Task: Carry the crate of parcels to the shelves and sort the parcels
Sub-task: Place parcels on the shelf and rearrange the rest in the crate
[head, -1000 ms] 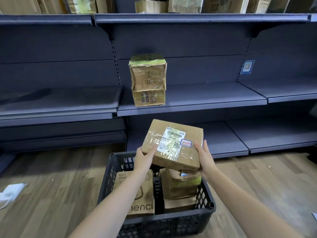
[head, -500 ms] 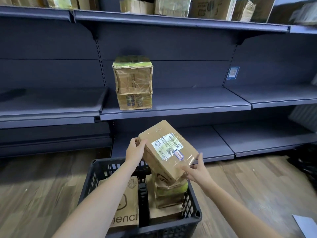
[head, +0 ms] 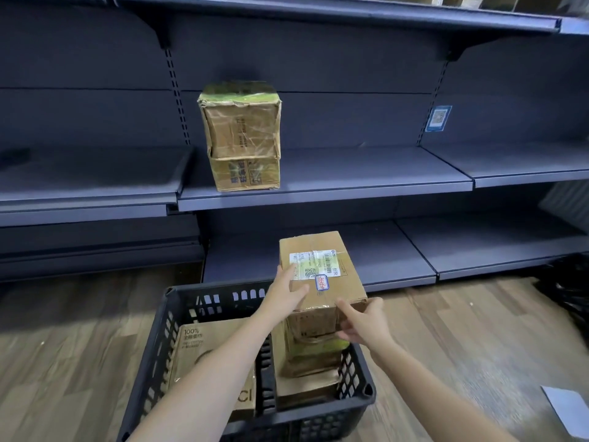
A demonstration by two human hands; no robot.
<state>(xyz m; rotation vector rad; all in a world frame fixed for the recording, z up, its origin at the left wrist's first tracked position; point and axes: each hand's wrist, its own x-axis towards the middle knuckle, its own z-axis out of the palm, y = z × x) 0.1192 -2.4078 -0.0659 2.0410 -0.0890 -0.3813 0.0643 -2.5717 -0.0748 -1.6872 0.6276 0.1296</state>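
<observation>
1. Wooden floor boards run under everything, and a dark plastic crate with holes in its sides sits on them, nearest of all.
2. Inside the crate lie a flat brown paper parcel with black print and a stack of about two brown boxes; I cannot count them for sure.
3. Just above the crate is a brown cardboard box with a white label.
4. My left hand presses its left side with flat fingers, and my right hand grips its near corner.
5. This box looks stiff and light, but its shiny tape could be slippery, so holding two opposite sides seems best.
6. Farther off, two taped brown boxes stand stacked on the grey metal shelf.
</observation>
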